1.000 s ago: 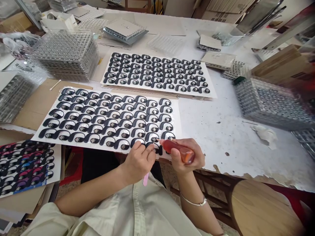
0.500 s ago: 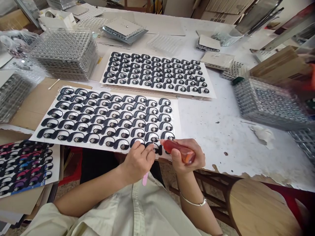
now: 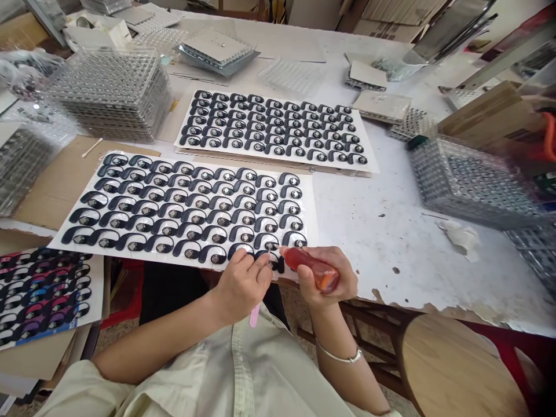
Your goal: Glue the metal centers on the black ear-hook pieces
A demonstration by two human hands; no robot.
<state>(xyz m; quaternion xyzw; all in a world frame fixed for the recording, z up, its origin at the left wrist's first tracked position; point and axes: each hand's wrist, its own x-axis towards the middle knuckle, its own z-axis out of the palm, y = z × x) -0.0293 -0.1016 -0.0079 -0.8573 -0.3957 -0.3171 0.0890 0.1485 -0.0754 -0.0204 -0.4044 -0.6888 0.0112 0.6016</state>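
1. Two hands work at the lower right corner of a white sheet (image 3: 306,202) carrying rows of black ear-hook earphone pieces (image 3: 217,258), each with a round silvery centre. The sheet lies at the lower middle of the frame.
2. Almost nothing differs from a second ago: both hands sit in about the same place, and only the view has drifted slightly.
3. The left hand (image 3: 243,286) has a narrow grip on a pink stick (image 3: 255,315), whose end shows below the hand. Its fingers bend down onto the pieces in the bottom corner.
4. The right hand (image 3: 325,278) has a full grip around a red squeeze bottle (image 3: 310,267), laid nearly flat. The bottle's pointed tip sits just above the same pieces, and whether it touches them is hidden.
5. A second sheet of black pieces (image 3: 365,153) lies at the upper middle of the worktop (image 3: 369,231).
6. Stacks of clear plastic trays (image 3: 110,95) stand at the upper left, and another (image 3: 473,185) sits at the right.
7. A sheet of multicoloured pieces (image 3: 98,284) lies at the lower left, and a wooden stool (image 3: 456,370) stands at the lower right.
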